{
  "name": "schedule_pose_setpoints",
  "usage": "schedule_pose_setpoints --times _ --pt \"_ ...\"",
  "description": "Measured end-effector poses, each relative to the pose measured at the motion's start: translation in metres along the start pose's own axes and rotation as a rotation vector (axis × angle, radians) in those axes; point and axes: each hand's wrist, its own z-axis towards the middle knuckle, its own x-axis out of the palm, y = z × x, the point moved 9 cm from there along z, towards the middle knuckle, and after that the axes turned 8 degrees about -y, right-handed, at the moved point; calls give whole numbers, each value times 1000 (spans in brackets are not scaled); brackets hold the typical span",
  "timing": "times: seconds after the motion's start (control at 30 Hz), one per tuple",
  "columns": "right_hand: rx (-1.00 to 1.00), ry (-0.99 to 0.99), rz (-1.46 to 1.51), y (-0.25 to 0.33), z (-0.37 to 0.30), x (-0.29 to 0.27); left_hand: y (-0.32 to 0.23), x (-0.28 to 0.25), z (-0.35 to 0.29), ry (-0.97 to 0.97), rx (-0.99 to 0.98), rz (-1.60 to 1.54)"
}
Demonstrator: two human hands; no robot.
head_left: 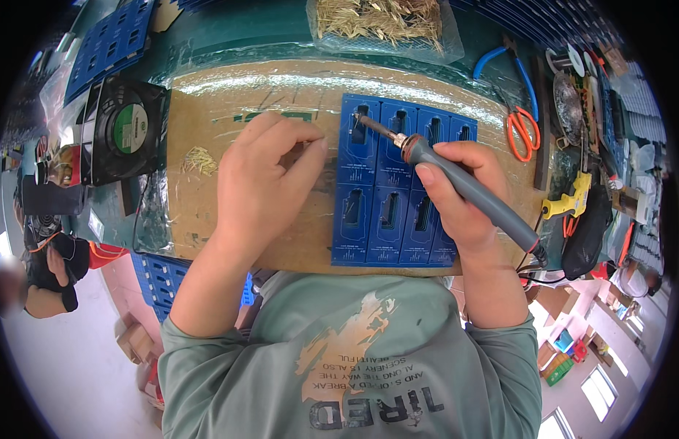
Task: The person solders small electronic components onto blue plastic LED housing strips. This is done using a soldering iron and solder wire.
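Note:
My right hand (467,194) is closed around the grey handle of a soldering iron (471,186). The iron's tip is over the upper left cutout of a blue circuit board panel (372,179), which has rows of slot-like openings. To the left of the panel, my left hand (262,172) is raised with thumb and forefinger pinched together. Whatever may be between those fingertips is too small to make out. Beside that hand, a small heap of thin gold-coloured pins (199,162) lies on the brown work board (281,80).
A black fan (123,132) stands at the left. At the back is a clear bag of gold-coloured pins (379,22). Blue-handled pliers (526,73), an orange-handled tool (522,135) and a yellow tool (570,197) lie right. Another person (54,271) is at the far left.

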Motion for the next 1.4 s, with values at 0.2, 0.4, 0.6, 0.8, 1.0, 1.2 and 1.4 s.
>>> schedule_pose_setpoints --times 0.2,0.4,0.6,0.8,1.0,1.2,1.4 --pt "-46 18 -41 3 1 2 5 4 1 0 -11 -28" --pt "-47 9 7 1 1 2 3 5 1 9 24 3" --pt "-32 5 8 -1 0 1 4 6 1 25 5 12" --pt "-37 12 5 3 1 0 2 2 -1 9 28 41" --pt "-148 -1 -32 8 -1 -4 0 -1 -7 36 33 58" --pt "-134 30 -32 9 -1 -1 -1 0 -8 28 49 28" --pt "-156 33 -47 9 -1 -1 -1 3 -9 43 46 21"
